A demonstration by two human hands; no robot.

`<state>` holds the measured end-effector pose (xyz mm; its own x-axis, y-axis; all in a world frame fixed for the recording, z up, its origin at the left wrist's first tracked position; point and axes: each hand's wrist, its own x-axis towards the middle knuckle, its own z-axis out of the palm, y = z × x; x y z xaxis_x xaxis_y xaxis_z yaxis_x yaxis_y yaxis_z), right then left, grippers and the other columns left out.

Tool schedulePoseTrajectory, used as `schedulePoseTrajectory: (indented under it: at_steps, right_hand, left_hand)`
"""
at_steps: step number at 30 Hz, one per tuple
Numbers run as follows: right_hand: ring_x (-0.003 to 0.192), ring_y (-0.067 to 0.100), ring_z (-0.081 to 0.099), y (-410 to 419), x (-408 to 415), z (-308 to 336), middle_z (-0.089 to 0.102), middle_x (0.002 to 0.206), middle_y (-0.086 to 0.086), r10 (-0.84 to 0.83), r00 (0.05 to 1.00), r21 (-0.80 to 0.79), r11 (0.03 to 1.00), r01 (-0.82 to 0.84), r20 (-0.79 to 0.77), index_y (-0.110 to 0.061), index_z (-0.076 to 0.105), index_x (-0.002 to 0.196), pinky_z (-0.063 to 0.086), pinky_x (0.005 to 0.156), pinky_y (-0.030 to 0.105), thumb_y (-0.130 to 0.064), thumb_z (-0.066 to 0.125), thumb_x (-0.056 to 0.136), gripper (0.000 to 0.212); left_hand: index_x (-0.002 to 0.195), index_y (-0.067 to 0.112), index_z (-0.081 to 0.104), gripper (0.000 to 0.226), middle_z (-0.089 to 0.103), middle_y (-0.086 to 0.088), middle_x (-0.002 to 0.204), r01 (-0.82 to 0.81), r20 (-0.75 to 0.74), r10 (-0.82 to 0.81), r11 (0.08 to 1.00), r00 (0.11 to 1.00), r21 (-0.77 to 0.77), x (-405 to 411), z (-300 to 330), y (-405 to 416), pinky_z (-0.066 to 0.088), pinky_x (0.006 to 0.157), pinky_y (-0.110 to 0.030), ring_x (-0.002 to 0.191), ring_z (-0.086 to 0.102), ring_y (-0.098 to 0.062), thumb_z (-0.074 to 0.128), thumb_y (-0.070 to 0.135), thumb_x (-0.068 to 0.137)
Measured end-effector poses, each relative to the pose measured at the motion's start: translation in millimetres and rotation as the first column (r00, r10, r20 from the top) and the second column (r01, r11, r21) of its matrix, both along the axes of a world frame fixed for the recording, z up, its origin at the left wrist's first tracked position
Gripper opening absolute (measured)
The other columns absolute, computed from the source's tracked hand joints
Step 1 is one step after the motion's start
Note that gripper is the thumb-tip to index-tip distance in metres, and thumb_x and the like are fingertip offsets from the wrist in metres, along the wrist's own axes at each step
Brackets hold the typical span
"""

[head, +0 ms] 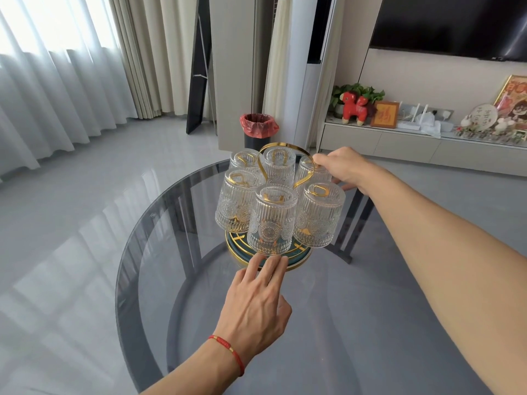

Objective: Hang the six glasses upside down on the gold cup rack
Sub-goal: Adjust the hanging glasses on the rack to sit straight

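The gold cup rack stands on the round smoked-glass table, with a looped gold handle on top and a round green, gold-rimmed base. Several ribbed clear glasses hang upside down on its arms, the nearest one at the front. My left hand, with a red string on the wrist, lies flat, fingertips touching the base rim below the front glass. My right hand grips the far-right glass, thumb by the gold handle.
Beyond the table stands a black bin with a red bag. A low cabinet at the right holds a red toy, a plant and frames. Curtains cover the windows on the left, above a grey tiled floor.
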<state>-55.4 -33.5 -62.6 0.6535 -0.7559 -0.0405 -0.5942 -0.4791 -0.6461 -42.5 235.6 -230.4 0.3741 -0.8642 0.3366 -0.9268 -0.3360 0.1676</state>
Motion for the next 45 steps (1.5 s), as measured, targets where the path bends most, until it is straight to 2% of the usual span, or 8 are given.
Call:
schedulePoseTrajectory:
  at_steps: [5, 9, 16, 22, 28, 34, 38, 45]
  right_hand:
    - [0.078, 0.026, 0.061, -1.5, -1.9, -1.0, 0.062, 0.086, 0.013, 0.034, 0.999, -0.146, 0.989, -0.032, 0.016, -0.005, 0.060, 0.082, 0.059, 0.088, 0.057, -0.059, 0.050, 0.092, 0.056]
    - [0.095, 0.027, 0.065, -2.2, -4.1, -2.3, 0.068, 0.105, 0.006, 0.091, 0.995, -0.039, 0.995, -0.089, 0.047, 0.002, 0.066, 0.122, 0.057, 0.081, 0.043, -0.061, 0.064, 0.087, 0.072]
    - [0.091, 0.015, 0.061, -5.0, -2.2, -4.2, 0.066, 0.116, 0.005, 0.098, 0.994, 0.008, 0.995, -0.098, 0.039, -0.003, 0.067, 0.126, 0.052, 0.065, 0.033, -0.064, 0.069, 0.079, 0.077]
    - [0.112, 0.043, 0.065, -1.8, -2.6, -2.0, 0.073, 0.109, 0.018, 0.092, 0.987, -0.150, 0.986, -0.072, 0.134, 0.007, 0.065, 0.123, 0.056, 0.088, 0.047, -0.051, 0.058, 0.094, 0.066]
    - [0.117, 0.019, 0.064, 17.5, 7.1, 19.8, 0.074, 0.118, -0.002, 0.253, 0.924, -0.266, 0.948, -0.177, 0.288, -0.018, 0.075, 0.113, 0.048, 0.103, 0.041, -0.046, 0.047, 0.096, 0.043]
    - [0.116, 0.023, 0.064, 42.0, 25.7, 34.7, 0.075, 0.118, 0.002, 0.433, 0.896, -0.185, 0.893, -0.411, 0.100, -0.021, 0.080, 0.112, 0.040, 0.109, 0.051, -0.060, 0.026, 0.097, 0.069]
    - [0.116, 0.017, 0.058, 47.5, 30.9, 36.1, 0.068, 0.101, -0.018, 0.418, 0.908, -0.160, 0.896, -0.414, -0.004, -0.013, 0.071, 0.123, 0.034, 0.095, 0.043, -0.071, 0.018, 0.091, 0.085]
    - [0.109, 0.017, 0.059, 43.1, 36.2, 36.1, 0.073, 0.120, 0.002, 0.387, 0.916, -0.220, 0.890, -0.400, -0.104, -0.017, 0.074, 0.128, 0.032, 0.098, 0.044, -0.074, 0.012, 0.099, 0.089]
  left_hand:
    - [0.146, 0.012, 0.051, 0.067, 0.058, -0.001, 0.141, -0.006, -0.003, 0.006, 1.000, 1.000, 0.007, 0.1, 0.3, -0.2, 0.052, 0.101, -0.040, 0.132, 0.049, -0.028, 0.058, 0.035, 0.083]
    - [0.148, 0.012, 0.049, 0.068, 0.057, -0.001, 0.143, -0.007, -0.012, 0.007, 1.000, 1.000, 0.016, 0.3, 0.3, -0.3, 0.051, 0.103, -0.041, 0.134, 0.048, -0.029, 0.056, 0.035, 0.084]
    - [0.150, 0.014, 0.046, 0.068, 0.054, -0.001, 0.146, -0.009, -0.019, 0.009, 0.999, 1.000, 0.036, 0.2, 0.1, -0.4, 0.050, 0.104, -0.041, 0.137, 0.045, -0.029, 0.054, 0.037, 0.086]
    - [0.148, 0.013, 0.048, 0.068, 0.056, -0.001, 0.143, -0.005, -0.017, 0.006, 1.000, 1.000, 0.028, 0.6, -0.3, -0.3, 0.052, 0.100, -0.041, 0.133, 0.048, -0.029, 0.056, 0.036, 0.084]
    - [0.146, 0.012, 0.051, 0.069, 0.057, 0.000, 0.140, 0.007, -0.004, -0.007, 1.000, 1.000, 0.005, 0.6, -1.1, -0.4, 0.052, 0.097, -0.038, 0.131, 0.049, -0.028, 0.057, 0.035, 0.081]
    - [0.144, 0.012, 0.052, 0.069, 0.058, 0.000, 0.138, 0.012, 0.001, -0.012, 1.000, 1.000, -0.006, 0.5, -0.3, 0.1, 0.054, 0.093, -0.038, 0.129, 0.051, -0.028, 0.057, 0.035, 0.080]
    - [0.143, 0.012, 0.053, 0.069, 0.059, 0.000, 0.137, 0.015, -0.001, -0.015, 1.000, 1.000, -0.006, 0.5, 1.4, 0.3, 0.054, 0.094, -0.038, 0.129, 0.052, -0.028, 0.057, 0.035, 0.078]
    - [0.141, 0.012, 0.056, 0.068, 0.061, -0.001, 0.136, 0.016, 0.000, -0.016, 1.000, 1.000, 0.001, -0.8, 3.3, 1.1, 0.056, 0.093, -0.039, 0.127, 0.053, -0.029, 0.061, 0.035, 0.077]
